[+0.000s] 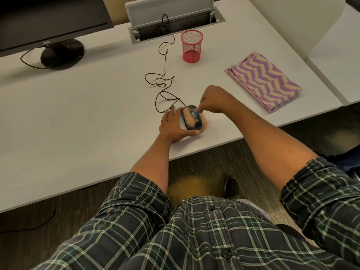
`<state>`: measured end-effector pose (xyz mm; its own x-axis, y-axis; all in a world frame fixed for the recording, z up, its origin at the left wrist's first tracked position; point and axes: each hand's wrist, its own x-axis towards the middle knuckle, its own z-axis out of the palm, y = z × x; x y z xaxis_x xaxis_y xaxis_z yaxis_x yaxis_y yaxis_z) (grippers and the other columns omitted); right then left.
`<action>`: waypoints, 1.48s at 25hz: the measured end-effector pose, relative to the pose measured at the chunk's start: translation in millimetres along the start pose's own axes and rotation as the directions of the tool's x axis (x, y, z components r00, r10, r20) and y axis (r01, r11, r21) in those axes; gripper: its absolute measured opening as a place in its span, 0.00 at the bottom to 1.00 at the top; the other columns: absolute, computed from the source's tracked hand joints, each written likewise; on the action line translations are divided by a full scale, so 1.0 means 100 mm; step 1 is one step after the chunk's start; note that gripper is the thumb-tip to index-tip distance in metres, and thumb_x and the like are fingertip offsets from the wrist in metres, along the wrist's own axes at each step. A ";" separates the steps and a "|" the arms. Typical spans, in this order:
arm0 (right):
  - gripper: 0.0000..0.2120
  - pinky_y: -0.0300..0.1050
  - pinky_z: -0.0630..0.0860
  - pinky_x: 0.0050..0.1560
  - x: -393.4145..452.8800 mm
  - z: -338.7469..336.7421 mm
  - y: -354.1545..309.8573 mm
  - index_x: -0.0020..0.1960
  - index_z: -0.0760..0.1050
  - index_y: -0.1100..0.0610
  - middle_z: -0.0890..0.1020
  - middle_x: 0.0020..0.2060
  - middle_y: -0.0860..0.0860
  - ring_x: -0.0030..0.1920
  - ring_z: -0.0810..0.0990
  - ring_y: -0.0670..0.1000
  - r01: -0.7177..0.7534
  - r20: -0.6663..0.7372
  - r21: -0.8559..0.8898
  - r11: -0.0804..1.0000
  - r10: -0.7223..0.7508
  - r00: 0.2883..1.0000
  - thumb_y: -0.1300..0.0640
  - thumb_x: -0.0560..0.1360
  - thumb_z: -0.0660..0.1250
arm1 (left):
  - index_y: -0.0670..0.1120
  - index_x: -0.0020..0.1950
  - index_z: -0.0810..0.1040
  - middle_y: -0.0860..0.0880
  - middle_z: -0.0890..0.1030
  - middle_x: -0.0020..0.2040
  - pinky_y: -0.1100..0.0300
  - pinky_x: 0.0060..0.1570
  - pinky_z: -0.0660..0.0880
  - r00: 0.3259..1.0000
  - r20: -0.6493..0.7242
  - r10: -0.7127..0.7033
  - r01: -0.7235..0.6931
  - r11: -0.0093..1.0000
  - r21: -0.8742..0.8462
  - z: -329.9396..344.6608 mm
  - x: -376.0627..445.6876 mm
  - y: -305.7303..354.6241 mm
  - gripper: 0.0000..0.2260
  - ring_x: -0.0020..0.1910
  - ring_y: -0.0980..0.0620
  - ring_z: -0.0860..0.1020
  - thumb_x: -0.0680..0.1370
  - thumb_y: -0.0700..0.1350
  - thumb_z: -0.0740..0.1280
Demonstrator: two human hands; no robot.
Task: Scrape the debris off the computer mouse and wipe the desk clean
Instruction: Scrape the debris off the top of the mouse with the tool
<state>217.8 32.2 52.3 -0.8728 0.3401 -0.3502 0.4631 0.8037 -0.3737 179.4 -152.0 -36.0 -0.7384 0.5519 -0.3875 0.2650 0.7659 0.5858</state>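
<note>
On the desk (78, 114) in front of you, the mouse (191, 118) lies near the front edge, between your hands: your left hand (173, 124) touches its left side, your right hand (213, 100) is over its far right end. Grains (190, 117) lie on the mouse and on the desk just right of it. The cable (162, 78) runs back from the mouse to the cable hatch (175, 26) at the rear. The mesh cup (191, 46) stands just right of the cable, before the hatch. The folded cloth (263, 80) lies to your right, the monitor (54, 26) at the far left.
</note>
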 end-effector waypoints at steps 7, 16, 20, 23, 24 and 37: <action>0.11 0.44 0.75 0.42 0.06 -0.05 0.08 0.51 0.86 0.61 0.85 0.47 0.54 0.46 0.82 0.53 0.015 0.000 0.065 0.998 -0.015 1.000 0.56 0.71 0.76 | 0.58 0.82 0.47 0.55 0.41 0.82 0.42 0.77 0.47 1.000 0.001 0.003 -0.003 1.000 0.006 0.00 0.00 -0.01 0.55 0.81 0.49 0.40 0.64 0.69 0.76; 0.09 0.43 0.76 0.40 0.07 0.11 0.21 0.49 0.86 0.59 0.86 0.47 0.53 0.41 0.81 0.49 -0.036 -0.128 0.193 0.981 0.062 0.990 0.54 0.73 0.74 | 0.58 0.82 0.48 0.55 0.41 0.82 0.43 0.78 0.47 1.000 -0.004 0.000 0.000 1.000 0.007 0.00 0.01 -0.01 0.55 0.81 0.49 0.40 0.65 0.68 0.76; 0.08 0.44 0.79 0.43 0.08 0.13 0.21 0.48 0.87 0.59 0.86 0.46 0.51 0.44 0.82 0.49 -0.013 -0.151 0.281 0.960 0.058 0.987 0.55 0.72 0.74 | 0.59 0.82 0.47 0.55 0.40 0.82 0.44 0.78 0.47 1.000 -0.002 -0.003 0.003 1.000 0.013 0.01 0.01 -0.01 0.55 0.81 0.50 0.40 0.65 0.69 0.76; 0.08 0.46 0.81 0.44 0.10 0.16 0.18 0.47 0.87 0.59 0.87 0.45 0.51 0.43 0.83 0.50 -0.034 -0.171 0.221 0.975 0.074 0.983 0.55 0.73 0.72 | 0.59 0.82 0.48 0.55 0.41 0.82 0.44 0.78 0.47 1.000 -0.005 0.000 0.000 1.000 0.004 0.01 0.01 -0.01 0.55 0.81 0.50 0.40 0.64 0.69 0.76; 0.08 0.48 0.82 0.45 0.10 0.16 0.18 0.46 0.86 0.59 0.87 0.45 0.52 0.42 0.83 0.50 -0.044 -0.193 0.218 0.975 0.087 0.977 0.55 0.73 0.72 | 0.59 0.82 0.48 0.55 0.41 0.82 0.45 0.78 0.46 1.000 -0.006 0.000 0.000 1.000 0.003 0.01 0.00 -0.01 0.55 0.81 0.50 0.40 0.65 0.68 0.76; 0.07 0.42 0.77 0.38 0.08 0.17 0.20 0.47 0.86 0.58 0.86 0.44 0.50 0.41 0.82 0.49 -0.080 -0.173 0.247 0.966 0.125 0.977 0.55 0.73 0.72 | 0.58 0.82 0.47 0.54 0.41 0.82 0.44 0.78 0.46 1.000 -0.001 -0.003 0.003 1.000 0.008 0.00 -0.01 0.00 0.55 0.81 0.49 0.40 0.65 0.69 0.76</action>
<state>222.6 42.4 27.1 -0.8216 0.5170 -0.2402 0.5549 0.6286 -0.5450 180.2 -152.4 -35.9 -0.7401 0.5490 -0.3883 0.2677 0.7702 0.5789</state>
